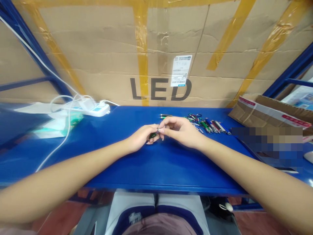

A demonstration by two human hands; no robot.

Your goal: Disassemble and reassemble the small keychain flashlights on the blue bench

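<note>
The two hands met over the middle of the blue table [156, 169], just above its surface. The left hand [141, 138] was curled closed around a small green torch [153, 135], of which only a short part showed between the fingers. The right hand [182, 130] had its thumb and forefinger pinched narrow at the torch's silvery end, its other fingers loosely bent. Whether that end was a cap, a ring or a clip was too small to tell.

As a judgement, the step in hand was fine work at the torch's tip, with the left hand as the holder and the right as the worker. Any further move there called for a steady left grip and a small, careful twist or pull from the right fingertips, since the part was tiny and easily dropped.

Beyond the hands one more torch [166, 116] lay alone. To its right a pile [212, 125] of torches in mixed colours, with key clips, sat near a cardboard box [264, 111]. At the far left a white power strip [96, 109] rested on the table, and its cable [61, 143] trailed toward the near edge. A cardboard sheet [97, 65] printed LED stood behind it all.
</note>
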